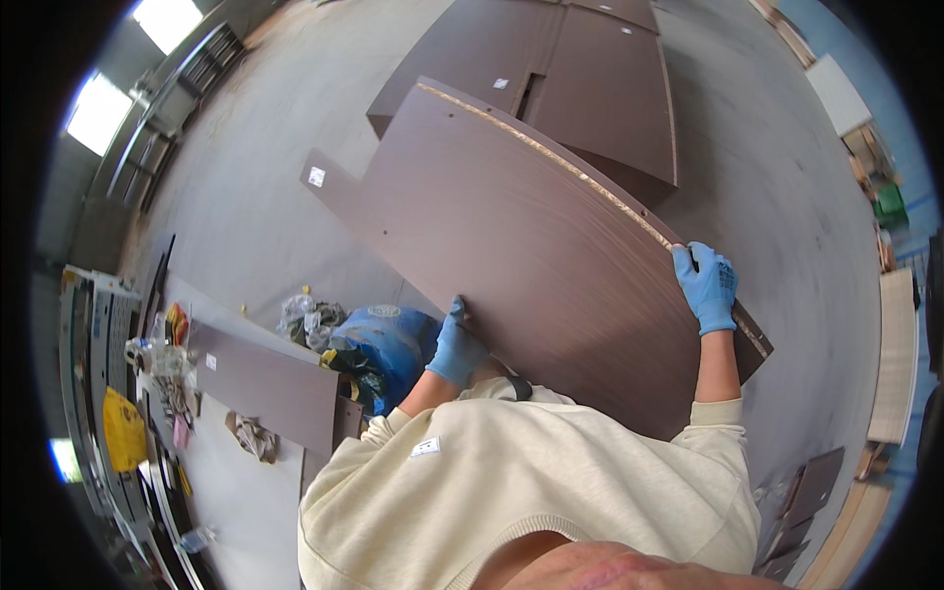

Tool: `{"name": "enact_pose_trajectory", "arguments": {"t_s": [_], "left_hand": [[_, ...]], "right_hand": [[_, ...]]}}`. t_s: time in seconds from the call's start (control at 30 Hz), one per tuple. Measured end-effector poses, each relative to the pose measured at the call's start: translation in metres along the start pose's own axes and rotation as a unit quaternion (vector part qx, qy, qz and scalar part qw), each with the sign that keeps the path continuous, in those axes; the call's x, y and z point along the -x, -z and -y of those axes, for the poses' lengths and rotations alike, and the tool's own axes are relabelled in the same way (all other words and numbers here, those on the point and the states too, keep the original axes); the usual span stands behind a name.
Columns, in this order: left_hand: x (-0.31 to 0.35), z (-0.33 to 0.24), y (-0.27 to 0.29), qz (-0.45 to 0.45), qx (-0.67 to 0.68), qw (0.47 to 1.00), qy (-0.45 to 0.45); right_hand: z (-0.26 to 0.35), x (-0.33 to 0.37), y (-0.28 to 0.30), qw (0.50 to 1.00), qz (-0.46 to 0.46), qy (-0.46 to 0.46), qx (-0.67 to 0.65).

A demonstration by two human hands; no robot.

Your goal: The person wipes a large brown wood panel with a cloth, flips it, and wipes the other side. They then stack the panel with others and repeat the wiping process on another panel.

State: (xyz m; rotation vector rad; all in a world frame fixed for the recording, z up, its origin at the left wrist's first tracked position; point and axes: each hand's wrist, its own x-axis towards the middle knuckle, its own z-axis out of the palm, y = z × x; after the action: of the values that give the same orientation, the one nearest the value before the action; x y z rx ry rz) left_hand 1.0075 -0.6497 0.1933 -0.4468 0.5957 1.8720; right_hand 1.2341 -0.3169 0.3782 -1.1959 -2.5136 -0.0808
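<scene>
A large dark-brown particleboard panel is held up tilted in front of me. Its long upper edge shows raw, pale chip core, and a few small holes dot its face. My right hand, in a blue glove, is wrapped over that edge near the right end. At the lower left edge, my left hand, also gloved in blue, grips the panel with its thumb along the face; the other fingers are partly hidden. A narrower brown strip with a white label sticks out from behind the panel's left side.
Beyond the panel, stacked brown boards stand on the grey floor. Close to my left arm are a blue sack and a bench carrying a brown board and rags. More boards lie at the lower right.
</scene>
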Motion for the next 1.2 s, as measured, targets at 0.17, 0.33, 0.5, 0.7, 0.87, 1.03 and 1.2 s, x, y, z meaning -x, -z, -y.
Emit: {"name": "enact_pose_trajectory", "arguments": {"t_s": [0.17, 0.33, 0.5, 0.7, 0.87, 1.03, 1.2], "left_hand": [[-0.052, -0.024, -0.013, -0.039, 0.031, 0.998, 0.026], [-0.144, -0.088, -0.012, -0.073, 0.055, 0.996, 0.011], [-0.235, -0.21, -0.043, -0.101, 0.01, 0.995, -0.008], [-0.353, -0.354, -0.124, -0.092, -0.037, 0.995, 0.002], [-0.474, -0.447, -0.18, -0.111, -0.044, 0.993, -0.001], [-0.6, -0.559, -0.25, -0.048, -0.071, 0.996, 0.015], [-0.722, -0.668, -0.328, -0.081, -0.07, 0.994, -0.001]], "right_hand": [[0.02, -0.097, -0.056, 0.997, 0.074, 0.027, 0.023], [0.073, -0.196, -0.112, 0.996, 0.079, 0.048, 0.012], [0.145, -0.294, -0.155, 0.995, 0.095, -0.002, -0.019], [0.202, -0.421, -0.202, 0.994, 0.074, -0.074, -0.029], [0.23, -0.536, -0.257, 0.989, 0.086, -0.123, -0.016], [0.269, -0.692, -0.325, 0.987, 0.078, -0.137, -0.005], [0.308, -0.869, -0.37, 0.982, 0.111, -0.147, -0.045]]}}
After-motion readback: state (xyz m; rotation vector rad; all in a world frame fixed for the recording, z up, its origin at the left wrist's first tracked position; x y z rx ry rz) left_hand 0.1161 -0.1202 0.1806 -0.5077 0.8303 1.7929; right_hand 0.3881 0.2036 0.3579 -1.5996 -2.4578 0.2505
